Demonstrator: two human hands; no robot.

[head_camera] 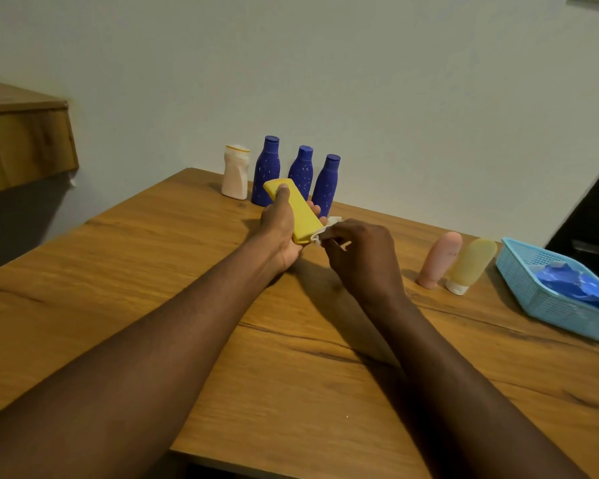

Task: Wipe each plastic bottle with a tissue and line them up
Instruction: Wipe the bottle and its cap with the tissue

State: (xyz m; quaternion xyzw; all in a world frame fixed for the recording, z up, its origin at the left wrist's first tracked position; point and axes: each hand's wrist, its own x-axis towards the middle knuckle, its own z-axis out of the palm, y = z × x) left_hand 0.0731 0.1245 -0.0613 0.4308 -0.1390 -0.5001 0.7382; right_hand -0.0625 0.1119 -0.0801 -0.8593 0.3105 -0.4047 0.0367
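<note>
Right hand [362,252] pinches tissue [325,229] against lower end of yellow bottle [300,212], gripped above table [153,271] by left hand [281,233]. Four bottles [281,172] lined at wall; two tubes [455,262] seemingly unwiped.

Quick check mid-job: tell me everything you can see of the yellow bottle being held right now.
The flat yellow plastic bottle is oblong with rounded corners, plain and matte, no label or cap visible. It is held off the wooden table, tilted, far end up towards the wall. The left hand grips it, thumb across its top face, fingers beneath. The right hand presses a crumpled white tissue against its near end.
</note>
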